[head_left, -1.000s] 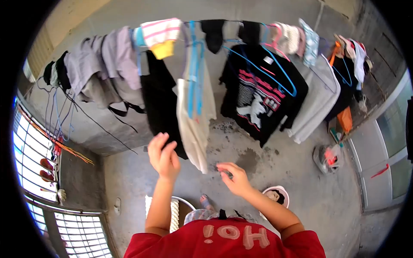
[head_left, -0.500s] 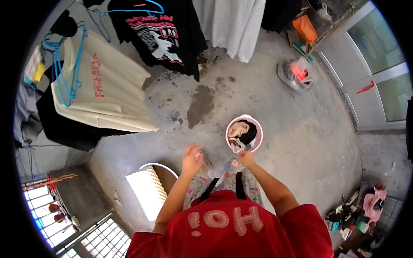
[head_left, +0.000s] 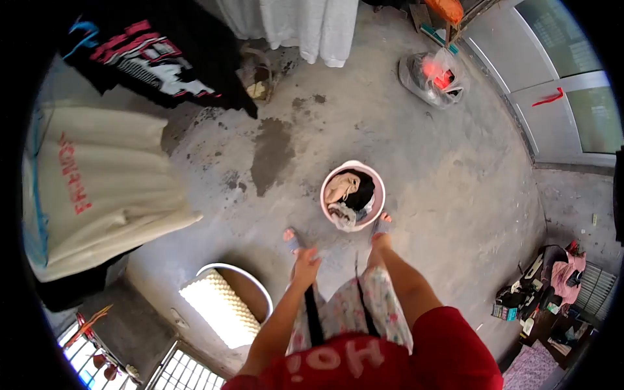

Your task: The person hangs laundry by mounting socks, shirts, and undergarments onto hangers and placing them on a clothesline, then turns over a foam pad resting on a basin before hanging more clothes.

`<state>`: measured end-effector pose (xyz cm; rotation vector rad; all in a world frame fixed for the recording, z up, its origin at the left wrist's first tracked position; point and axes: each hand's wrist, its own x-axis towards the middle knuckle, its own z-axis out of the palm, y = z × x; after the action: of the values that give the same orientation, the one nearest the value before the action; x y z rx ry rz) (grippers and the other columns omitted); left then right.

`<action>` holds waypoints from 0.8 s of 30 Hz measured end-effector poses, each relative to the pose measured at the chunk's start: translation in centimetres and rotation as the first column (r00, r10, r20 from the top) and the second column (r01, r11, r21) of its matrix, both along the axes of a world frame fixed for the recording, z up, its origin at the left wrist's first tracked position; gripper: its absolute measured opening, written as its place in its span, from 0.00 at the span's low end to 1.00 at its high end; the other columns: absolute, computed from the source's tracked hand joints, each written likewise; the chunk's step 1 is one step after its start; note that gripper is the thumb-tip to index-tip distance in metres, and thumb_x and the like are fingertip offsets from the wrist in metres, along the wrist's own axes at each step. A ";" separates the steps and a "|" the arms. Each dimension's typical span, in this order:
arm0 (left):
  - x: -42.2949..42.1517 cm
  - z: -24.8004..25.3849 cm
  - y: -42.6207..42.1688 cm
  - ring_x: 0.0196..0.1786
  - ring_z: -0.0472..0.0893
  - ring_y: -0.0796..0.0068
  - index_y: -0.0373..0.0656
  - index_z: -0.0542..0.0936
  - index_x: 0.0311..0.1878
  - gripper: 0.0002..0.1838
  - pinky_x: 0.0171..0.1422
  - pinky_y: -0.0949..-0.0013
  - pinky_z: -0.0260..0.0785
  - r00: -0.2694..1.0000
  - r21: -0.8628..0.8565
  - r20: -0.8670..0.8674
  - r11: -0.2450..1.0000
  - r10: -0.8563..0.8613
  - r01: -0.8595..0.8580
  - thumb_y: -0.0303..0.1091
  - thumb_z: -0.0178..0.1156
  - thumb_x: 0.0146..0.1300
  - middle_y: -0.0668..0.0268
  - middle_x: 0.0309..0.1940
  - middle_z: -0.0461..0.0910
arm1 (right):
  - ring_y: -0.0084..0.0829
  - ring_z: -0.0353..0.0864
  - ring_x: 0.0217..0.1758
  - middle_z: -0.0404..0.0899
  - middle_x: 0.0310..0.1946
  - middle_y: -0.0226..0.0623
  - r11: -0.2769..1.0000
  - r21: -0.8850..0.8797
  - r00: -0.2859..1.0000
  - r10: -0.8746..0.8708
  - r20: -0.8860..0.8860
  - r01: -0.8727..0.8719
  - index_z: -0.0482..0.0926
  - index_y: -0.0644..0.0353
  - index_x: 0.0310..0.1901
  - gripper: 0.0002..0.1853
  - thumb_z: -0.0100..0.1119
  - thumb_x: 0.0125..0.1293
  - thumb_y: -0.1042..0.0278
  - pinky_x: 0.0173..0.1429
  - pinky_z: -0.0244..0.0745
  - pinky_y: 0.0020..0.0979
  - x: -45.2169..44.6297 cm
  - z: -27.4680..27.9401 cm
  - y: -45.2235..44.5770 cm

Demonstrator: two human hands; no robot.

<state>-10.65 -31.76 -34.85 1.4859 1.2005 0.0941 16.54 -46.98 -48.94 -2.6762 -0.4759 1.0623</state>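
Since the earlier pictures, the view has been tipped down from the hung clothes to the floor, and the left hand (head_left: 307,265) has been lowered from shirt height to beside the left shin. By this, attention seems to be passed from the line to the pink basin (head_left: 381,188), so the work looks to be between two pieces.

The basin is set on the floor just beyond the feet, near the middle, with the right foot (head_left: 383,223) close beside it. The left fingers are held loosely parted, and nothing is seen in them. The right forearm (head_left: 413,289) is stretched down toward that foot; the right hand cannot be told apart from the leg, so neither the spread of its fingers nor any hold can be told.

In the one basin, at least two cloths are counted, a beige cloth (head_left: 338,187) and a black cloth (head_left: 363,192), with one crumpled plastic bag (head_left: 342,216). To the far left, one cream shirt (head_left: 110,188) and one black printed shirt (head_left: 156,58) are hung, with one pale grey garment (head_left: 305,29) to their right. On the near left, one tub (head_left: 263,289) is partly covered by one ridged white mat (head_left: 224,309).
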 end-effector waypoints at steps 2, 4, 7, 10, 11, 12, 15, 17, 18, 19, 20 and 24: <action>1.7 -3.5 -1.7 0.37 0.80 0.73 0.41 0.72 0.54 0.20 0.41 0.70 0.72 0.992 -0.186 0.010 0.975 0.125 -0.121 0.31 0.60 0.57 0.61 0.45 0.78 | 0.34 0.74 0.53 0.71 0.53 0.48 0.956 0.103 0.652 0.108 0.750 -0.276 0.68 0.60 0.57 0.27 0.53 0.53 0.67 0.55 0.69 0.32 0.3 -3.3 1.5; 3.7 -5.1 -2.3 0.39 0.80 0.74 0.41 0.72 0.54 0.20 0.41 0.71 0.72 0.970 -0.377 -0.040 0.895 0.240 -0.237 0.30 0.59 0.58 0.61 0.45 0.77 | 0.36 0.77 0.41 0.76 0.38 0.43 0.979 0.092 0.870 0.115 0.479 -0.180 0.73 0.59 0.42 0.14 0.53 0.52 0.66 0.48 0.70 0.35 1.0 -7.4 0.0; 7.7 -7.8 -4.2 0.41 0.80 0.73 0.42 0.72 0.55 0.19 0.41 0.72 0.72 0.805 -0.760 -0.140 0.458 0.577 -0.461 0.30 0.58 0.59 0.62 0.47 0.76 | 0.41 0.80 0.32 0.81 0.26 0.40 0.958 -0.029 0.953 0.288 0.098 -0.287 0.79 0.60 0.29 0.08 0.55 0.52 0.65 0.42 0.71 0.40 2.0 -11.1 -1.0; 9.9 -13.1 -8.4 0.42 0.80 0.71 0.42 0.70 0.56 0.19 0.43 0.72 0.71 0.876 -0.663 -0.145 0.611 0.461 -0.432 0.30 0.57 0.61 0.61 0.48 0.75 | 0.44 0.80 0.36 0.81 0.29 0.44 0.888 -0.077 0.891 0.453 -0.018 -0.453 0.78 0.61 0.31 0.09 0.57 0.52 0.65 0.43 0.72 0.41 2.8 -16.5 0.3; 10.8 -13.8 -8.5 0.43 0.80 0.70 0.42 0.70 0.56 0.18 0.43 0.72 0.71 0.854 -0.672 -0.176 0.574 0.490 -0.468 0.30 0.56 0.62 0.61 0.48 0.75 | 0.45 0.80 0.37 0.81 0.30 0.46 0.904 -0.052 0.906 0.422 -0.041 -0.424 0.78 0.61 0.31 0.09 0.59 0.52 0.65 0.44 0.72 0.41 2.6 -18.6 1.0; 11.6 -14.5 -8.5 0.43 0.80 0.70 0.42 0.70 0.56 0.18 0.44 0.71 0.71 0.831 -0.677 -0.206 0.538 0.517 -0.502 0.30 0.55 0.63 0.61 0.48 0.75 | 0.44 0.80 0.39 0.81 0.31 0.46 0.987 -0.054 0.986 0.143 -0.086 -0.148 0.78 0.62 0.34 0.12 0.62 0.51 0.63 0.46 0.72 0.40 2.3 -19.7 2.0; 13.0 -17.3 -9.2 0.44 0.80 0.69 0.42 0.70 0.56 0.17 0.46 0.70 0.71 0.788 -0.701 -0.279 0.445 0.549 -0.558 0.30 0.54 0.64 0.62 0.47 0.76 | 0.41 0.79 0.47 0.80 0.40 0.49 0.927 0.159 0.930 -0.304 -0.206 0.339 0.75 0.66 0.46 0.27 0.69 0.47 0.57 0.52 0.72 0.36 2.2 -28.5 4.2; 13.1 -18.0 -8.8 0.45 0.80 0.67 0.42 0.70 0.55 0.17 0.48 0.68 0.71 0.781 -0.694 -0.309 0.434 0.542 -0.575 0.32 0.55 0.63 0.62 0.46 0.76 | 0.41 0.76 0.52 0.76 0.47 0.52 0.917 0.191 0.934 -0.324 -0.151 0.349 0.71 0.68 0.53 0.37 0.72 0.43 0.54 0.55 0.70 0.37 2.2 -27.9 6.6; 13.1 -18.9 -9.1 0.46 0.80 0.66 0.43 0.70 0.55 0.18 0.50 0.66 0.71 0.776 -0.686 -0.329 0.428 0.539 -0.588 0.33 0.56 0.62 0.63 0.45 0.76 | 0.41 0.76 0.52 0.76 0.47 0.52 0.919 0.175 0.931 -0.327 -0.164 0.353 0.71 0.68 0.53 0.37 0.72 0.43 0.54 0.55 0.70 0.37 1.6 -28.4 8.0; 12.9 -19.6 -9.3 0.46 0.80 0.66 0.43 0.70 0.55 0.18 0.50 0.66 0.71 0.773 -0.684 -0.343 0.422 0.534 -0.595 0.33 0.56 0.62 0.63 0.45 0.76 | 0.44 0.75 0.52 0.76 0.46 0.53 0.920 0.024 0.920 -0.392 -0.019 0.392 0.71 0.67 0.52 0.35 0.72 0.44 0.57 0.54 0.71 0.38 1.0 -28.8 9.7; 12.4 -19.2 -9.0 0.46 0.80 0.65 0.43 0.70 0.54 0.17 0.50 0.66 0.71 0.775 -0.678 -0.330 0.435 0.539 -0.592 0.34 0.56 0.63 0.62 0.45 0.76 | 0.47 0.75 0.52 0.75 0.46 0.55 0.892 -0.107 0.895 -0.423 0.142 0.439 0.71 0.66 0.51 0.33 0.72 0.45 0.59 0.54 0.71 0.39 1.0 -28.0 11.1; 11.1 -19.9 -9.6 0.46 0.80 0.64 0.43 0.71 0.53 0.17 0.50 0.65 0.72 0.781 -0.676 -0.338 0.442 0.525 -0.589 0.36 0.56 0.63 0.61 0.45 0.77 | 0.49 0.75 0.51 0.76 0.46 0.57 0.966 -0.140 0.937 -0.245 -0.250 0.215 0.73 0.69 0.51 0.34 0.71 0.44 0.55 0.54 0.70 0.39 3.7 -26.4 9.9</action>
<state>0.46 -41.37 -54.71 0.2946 1.5096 -0.0296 20.24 -37.10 -75.35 -2.5442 -0.0512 1.3802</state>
